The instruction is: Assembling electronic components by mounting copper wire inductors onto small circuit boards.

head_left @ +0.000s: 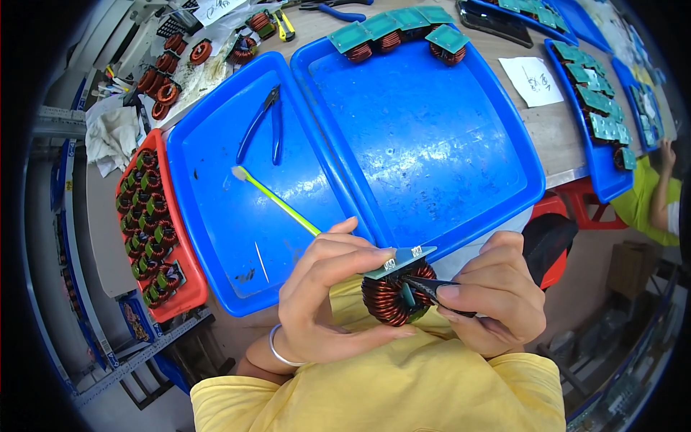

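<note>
My left hand (317,295) grips a copper-wound toroidal coil (383,297) with a small green circuit board (403,262) on its top. The thumb is under the coil, and the fingers are at the board's left edge. My right hand (504,295) pinches black tweezers (425,285), whose tips reach into the middle of the coil; exactly what they touch is hidden. Both hands are close to my body, just off the near edge of the blue trays.
The left blue tray (209,216) holds blue-handled cutters (277,129) and a yellow-green brush (281,204). Several board-topped coils (389,36) sit along the far rim of the right blue tray (439,144). A red tray of coils (194,288) stands left. At right, another person's arm (661,194) shows.
</note>
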{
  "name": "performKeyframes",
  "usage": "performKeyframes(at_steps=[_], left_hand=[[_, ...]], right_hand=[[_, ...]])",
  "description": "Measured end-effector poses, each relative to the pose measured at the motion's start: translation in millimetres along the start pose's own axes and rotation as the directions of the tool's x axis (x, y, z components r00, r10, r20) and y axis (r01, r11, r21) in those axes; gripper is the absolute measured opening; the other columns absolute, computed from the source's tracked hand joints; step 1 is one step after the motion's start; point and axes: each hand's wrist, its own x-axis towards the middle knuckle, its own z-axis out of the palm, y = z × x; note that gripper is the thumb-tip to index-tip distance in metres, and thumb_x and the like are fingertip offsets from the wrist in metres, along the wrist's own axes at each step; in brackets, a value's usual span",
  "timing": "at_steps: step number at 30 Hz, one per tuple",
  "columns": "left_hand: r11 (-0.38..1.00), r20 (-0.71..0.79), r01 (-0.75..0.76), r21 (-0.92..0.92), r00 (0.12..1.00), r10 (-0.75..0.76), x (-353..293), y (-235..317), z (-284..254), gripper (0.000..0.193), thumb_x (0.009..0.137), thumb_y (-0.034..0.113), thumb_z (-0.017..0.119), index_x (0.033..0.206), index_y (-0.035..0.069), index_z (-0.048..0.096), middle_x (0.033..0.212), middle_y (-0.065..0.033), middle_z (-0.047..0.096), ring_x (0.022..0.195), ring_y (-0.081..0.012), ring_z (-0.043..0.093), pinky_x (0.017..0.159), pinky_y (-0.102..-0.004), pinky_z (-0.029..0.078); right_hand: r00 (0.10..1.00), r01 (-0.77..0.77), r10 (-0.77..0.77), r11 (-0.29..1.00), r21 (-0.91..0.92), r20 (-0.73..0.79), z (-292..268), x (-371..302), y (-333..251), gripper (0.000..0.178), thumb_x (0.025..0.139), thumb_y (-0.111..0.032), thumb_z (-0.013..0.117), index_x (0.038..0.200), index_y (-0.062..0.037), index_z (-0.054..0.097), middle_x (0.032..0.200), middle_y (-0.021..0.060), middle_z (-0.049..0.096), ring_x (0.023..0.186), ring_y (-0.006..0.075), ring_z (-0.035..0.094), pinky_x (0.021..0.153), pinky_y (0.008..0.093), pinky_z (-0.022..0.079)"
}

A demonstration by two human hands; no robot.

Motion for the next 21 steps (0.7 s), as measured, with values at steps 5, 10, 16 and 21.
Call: performKeyframes(at_steps=[5,10,16,21], left_hand=[[0.998,0.002,-0.028,0.056,1.0,0.028,1.2,0.5,-1.2,0.068,0.047,0.027,0.087,0.101,0.002,0.054,0.093,-0.0115,0.058,0.088,-0.0232,0.055,0.094,-0.0472,0.036],[0.995,-0.001,-0.037,0.093,0.999,0.037,1.6,2.2,-0.7,0.067,0.047,0.028,0.087,0.099,0.001,0.055,0.091,-0.0104,0.058,0.086,-0.0233,0.056,0.093,-0.048,0.036],[0.992,-0.022,-0.032,0.121,0.999,0.035,1.3,2.7,-0.1,0.064,0.047,0.028,0.087,0.097,0.001,0.057,0.089,-0.0097,0.058,0.084,-0.023,0.056,0.091,-0.0485,0.038],[0.995,-0.063,-0.013,0.1,0.998,0.019,2.6,5.4,1.0,0.059,0.051,0.023,0.085,0.101,0.003,0.06,0.088,-0.0067,0.059,0.081,-0.0204,0.058,0.088,-0.0449,0.04]], right_hand=[[1.0,0.008,-0.008,1.0,0.002,0.002,0.9,0.9,0.8,0.029,0.058,-0.005,0.075,0.087,-0.0055,0.067,0.072,0.0007,0.061,0.063,0.0139,0.055,0.062,0.0265,0.035],[1.0,0.019,-0.019,1.0,0.003,0.0,1.6,0.9,1.1,0.029,0.059,-0.005,0.075,0.086,-0.0051,0.067,0.072,0.0013,0.061,0.062,0.014,0.055,0.061,0.0262,0.035],[1.0,0.02,-0.02,1.0,-0.015,0.014,1.3,0.1,0.6,0.03,0.058,-0.004,0.074,0.086,-0.0048,0.067,0.072,0.0017,0.062,0.062,0.0144,0.055,0.061,0.0264,0.035],[1.0,0.014,-0.014,1.0,-0.013,0.007,3.4,0.0,1.5,0.03,0.057,-0.003,0.074,0.086,-0.0048,0.067,0.072,0.0018,0.062,0.062,0.0145,0.056,0.061,0.0266,0.036]])
